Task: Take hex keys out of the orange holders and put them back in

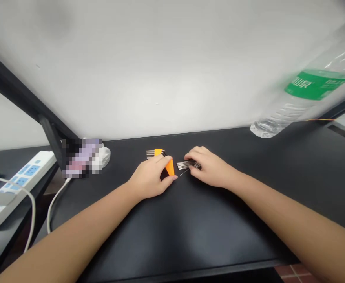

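Note:
My left hand (149, 177) is closed around an orange plastic hex key holder (170, 168), thumb at its lower edge and fingers over its top. Just behind those fingers lies a row of hex keys (150, 153) set in another orange piece (158, 151); my hand partly hides it, so I cannot tell whether the two orange parts join. To the right, my right hand (209, 167) grips a bundle of several loose metal hex keys (184, 165) by their bent ends, long shafts pointing left. One thin hex key (184, 172) sticks out at an angle below the bundle.
The black tabletop (172, 228) meets a white wall (160, 78). A large clear bottle with a green label (316, 84) stands at the back right. On the left are a power strip (28, 175), a white cable (53, 204) and a crumpled white wad (103, 157).

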`<move>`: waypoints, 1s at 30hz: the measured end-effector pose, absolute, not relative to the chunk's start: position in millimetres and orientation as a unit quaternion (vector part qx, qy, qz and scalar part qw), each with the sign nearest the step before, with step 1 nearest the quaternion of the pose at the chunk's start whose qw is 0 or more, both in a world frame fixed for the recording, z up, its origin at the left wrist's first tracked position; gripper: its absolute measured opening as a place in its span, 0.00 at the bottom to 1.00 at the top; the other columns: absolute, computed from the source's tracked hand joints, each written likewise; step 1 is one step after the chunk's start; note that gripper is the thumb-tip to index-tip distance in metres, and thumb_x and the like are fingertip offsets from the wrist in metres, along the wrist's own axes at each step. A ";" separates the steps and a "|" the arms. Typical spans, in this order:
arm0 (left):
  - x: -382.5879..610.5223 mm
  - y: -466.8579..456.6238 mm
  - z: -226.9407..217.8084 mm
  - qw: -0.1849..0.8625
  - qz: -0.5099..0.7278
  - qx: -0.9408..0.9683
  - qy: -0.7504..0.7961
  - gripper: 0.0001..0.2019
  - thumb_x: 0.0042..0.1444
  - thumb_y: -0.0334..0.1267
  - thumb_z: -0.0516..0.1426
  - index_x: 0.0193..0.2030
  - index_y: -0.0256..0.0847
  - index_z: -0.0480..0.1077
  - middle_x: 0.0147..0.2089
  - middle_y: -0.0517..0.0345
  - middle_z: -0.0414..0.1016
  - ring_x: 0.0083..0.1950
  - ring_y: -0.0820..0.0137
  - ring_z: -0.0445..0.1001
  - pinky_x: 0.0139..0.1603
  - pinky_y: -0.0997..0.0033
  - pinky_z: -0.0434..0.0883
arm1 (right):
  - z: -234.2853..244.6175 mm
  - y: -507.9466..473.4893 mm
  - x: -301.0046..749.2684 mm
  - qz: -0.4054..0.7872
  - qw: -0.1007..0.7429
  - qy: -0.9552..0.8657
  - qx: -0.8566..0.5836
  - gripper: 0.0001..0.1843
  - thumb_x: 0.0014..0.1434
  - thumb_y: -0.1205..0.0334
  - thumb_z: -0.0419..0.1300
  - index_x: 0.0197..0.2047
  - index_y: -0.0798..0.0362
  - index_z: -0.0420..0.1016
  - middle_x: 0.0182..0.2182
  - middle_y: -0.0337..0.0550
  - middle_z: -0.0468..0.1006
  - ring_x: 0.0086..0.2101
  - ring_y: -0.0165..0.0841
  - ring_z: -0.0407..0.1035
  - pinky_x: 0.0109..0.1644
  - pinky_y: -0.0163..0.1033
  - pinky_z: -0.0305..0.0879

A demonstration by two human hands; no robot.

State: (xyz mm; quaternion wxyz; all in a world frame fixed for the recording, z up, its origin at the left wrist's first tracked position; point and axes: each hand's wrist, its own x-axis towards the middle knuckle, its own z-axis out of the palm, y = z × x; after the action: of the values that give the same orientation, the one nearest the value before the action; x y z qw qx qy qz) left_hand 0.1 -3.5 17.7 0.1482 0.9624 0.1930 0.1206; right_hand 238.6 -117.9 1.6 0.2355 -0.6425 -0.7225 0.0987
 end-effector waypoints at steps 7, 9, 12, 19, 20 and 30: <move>0.4 -3.1 16.7 0.144 0.110 0.964 0.195 0.23 0.66 0.52 0.57 0.61 0.42 0.66 0.51 0.50 0.76 0.47 0.61 0.76 0.45 0.61 0.73 | 5.0 -114.0 261.8 0.112 0.215 -0.688 -0.684 0.07 0.60 0.65 0.59 0.40 0.50 0.79 0.42 0.45 0.76 0.41 0.37 0.72 0.46 0.42 0.69; 0.2 -3.4 17.3 0.148 0.112 0.963 0.193 0.22 0.66 0.52 0.57 0.61 0.42 0.66 0.53 0.50 0.75 0.48 0.61 0.76 0.44 0.62 0.73 | 6.2 -112.7 263.8 0.127 0.208 -0.674 -0.697 0.06 0.60 0.66 0.59 0.38 0.50 0.78 0.41 0.43 0.76 0.37 0.34 0.71 0.42 0.40 0.68; -0.2 -3.9 18.5 0.153 0.109 0.962 0.196 0.21 0.67 0.51 0.57 0.61 0.43 0.66 0.52 0.50 0.75 0.47 0.61 0.76 0.42 0.63 0.72 | 8.1 -111.5 264.1 0.143 0.186 -0.648 -0.724 0.04 0.57 0.65 0.60 0.35 0.50 0.77 0.37 0.42 0.76 0.34 0.33 0.70 0.39 0.38 0.66; 0.1 -3.9 18.7 0.157 0.112 0.961 0.199 0.20 0.67 0.50 0.57 0.60 0.43 0.66 0.53 0.51 0.75 0.46 0.62 0.76 0.40 0.65 0.72 | 12.9 -112.2 267.8 0.187 0.127 -0.612 -0.758 0.02 0.54 0.62 0.63 0.33 0.50 0.76 0.37 0.42 0.78 0.34 0.35 0.71 0.36 0.38 0.64; 0.2 -3.9 18.4 0.158 0.112 0.961 0.199 0.20 0.67 0.50 0.57 0.61 0.44 0.65 0.53 0.51 0.75 0.46 0.63 0.76 0.40 0.65 0.72 | 13.1 -112.0 267.6 0.195 0.132 -0.614 -0.753 0.02 0.55 0.62 0.63 0.34 0.50 0.76 0.38 0.42 0.78 0.34 0.35 0.71 0.37 0.38 0.65; 0.3 -4.6 16.6 0.154 0.125 0.962 0.190 0.20 0.67 0.50 0.57 0.60 0.43 0.66 0.49 0.51 0.75 0.44 0.63 0.75 0.41 0.64 0.72 | 11.3 -110.9 264.9 0.179 0.189 -0.651 -0.713 0.10 0.64 0.64 0.56 0.37 0.48 0.79 0.39 0.40 0.80 0.37 0.34 0.73 0.43 0.39 0.66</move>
State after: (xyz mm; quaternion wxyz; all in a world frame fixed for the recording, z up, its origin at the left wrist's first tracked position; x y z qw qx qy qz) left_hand 0.3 -4.6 16.6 0.1541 0.9615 0.1902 0.1247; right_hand 264.9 -110.9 11.3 0.1891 -0.7132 -0.6509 0.1786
